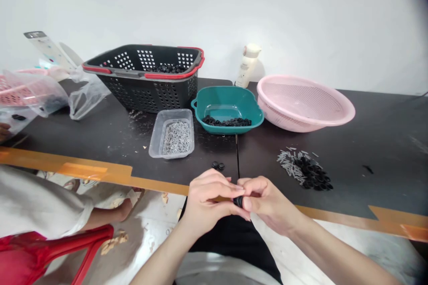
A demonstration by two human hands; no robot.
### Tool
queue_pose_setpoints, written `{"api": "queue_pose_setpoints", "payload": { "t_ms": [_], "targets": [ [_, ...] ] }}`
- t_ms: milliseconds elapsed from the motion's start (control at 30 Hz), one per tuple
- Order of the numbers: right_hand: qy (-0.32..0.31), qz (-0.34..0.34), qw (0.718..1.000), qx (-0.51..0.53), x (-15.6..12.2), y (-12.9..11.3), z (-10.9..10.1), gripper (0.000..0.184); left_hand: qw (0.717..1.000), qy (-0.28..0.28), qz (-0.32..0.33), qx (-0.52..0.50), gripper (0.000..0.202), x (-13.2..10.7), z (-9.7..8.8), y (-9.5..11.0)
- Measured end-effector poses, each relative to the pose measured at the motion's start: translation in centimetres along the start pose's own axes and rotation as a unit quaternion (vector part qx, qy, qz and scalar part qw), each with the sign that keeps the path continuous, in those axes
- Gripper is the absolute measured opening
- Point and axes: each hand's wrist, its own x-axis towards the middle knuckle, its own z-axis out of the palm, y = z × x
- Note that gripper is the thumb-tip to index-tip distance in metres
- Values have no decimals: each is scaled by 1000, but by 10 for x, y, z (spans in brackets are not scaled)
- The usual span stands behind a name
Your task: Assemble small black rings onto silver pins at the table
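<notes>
Left hand (207, 198) and right hand (265, 205) meet, both pinching a small black part (238, 201) in my fingertips, just before the table (364, 138). I judge it light, firm, perhaps slippery, best held by its sides. Two black pieces (215, 165) lie beyond, near a clear tray (155, 140).

Black table (377, 133) beneath baskets (284, 116), tubs (227, 131), parts (314, 173)

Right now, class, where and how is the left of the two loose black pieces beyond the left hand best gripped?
Pinch the left black piece from above, likely across its near and far edges: it is low and round, and the right black piece sits close beside it, crowding that side.
</notes>
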Motion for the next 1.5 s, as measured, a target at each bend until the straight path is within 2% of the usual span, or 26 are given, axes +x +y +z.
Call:
{"api": "queue_pose_setpoints", "payload": {
  "t_ms": [133, 200, 300, 400, 500, 600, 667, 700, 767, 867, 1000, 1067, 1133, 1233, 1300, 1400, 1500],
  "targets": [
    [39, 46, 998, 1, -2, 0, 3, 30, 1000, -7, -10, 22, 16, -3, 0, -5],
    [31, 82, 996, 2, -3, -1, -1, 32, 998, -23, -4, 59, 16, -5, 1, -6],
    [10, 83, 995, -49, -2, -5, -12, 34, 987, -78, -12, 138, 15, -7, 2, -5],
    [42, 62, 988, -134, 2, -13, -28, 35, 962, -154, 3, 226, 24, 0, -6, 2],
    [80, 68, 977, -183, 9, -25, -42, 36, 938, -169, 69, 294, 28, 28, -27, 10],
    [81, 61, 965, -241, 16, -29, -49, 38, 914, -144, 117, 360, 20, 77, -49, 11],
    [71, 28, 944, -321, 22, -25, -51, 38, 892, -157, 95, 414, 23, 115, -55, 4],
    [66, 11, 929, -363, 25, -22, -52, 38, 873, -186, 47, 449, 25, 133, -54, -2],
    [57, -11, 900, -431, 32, -18, -52, 38, 814, -289, -58, 501, 28, 164, -48, -21],
    [42, -31, 863, -502, 41, -21, -50, 30, 764, -386, -110, 504, 21, 195, -32, -57],
    [34, -85, 782, -616, 46, -34, -43, 12, 702, -504, -168, 475, 20, 206, -9, -101],
    [31, -96, 742, -663, 47, -35, -39, 12, 680, -532, -186, 470, 21, 205, -2, -115],
    [24, -98, 714, -693, 49, -31, -35, 16, 668, -540, -199, 471, 21, 202, 3, -124],
    [11, -102, 696, -711, 53, -24, -27, 25, 669, -535, -203, 475, 21, 199, 7, -128],
    [8, -108, 697, -709, 52, -23, -24, 32, 683, -520, -191, 475, 21, 199, 7, -124],
    [30, -124, 710, -692, 44, -34, -33, 37, 729, -468, -154, 475, 16, 200, 2, -103],
    [110, -123, 722, -672, 26, -58, -67, 32, 787, -390, -120, 463, 14, 192, -10, -65]
  ]
}}
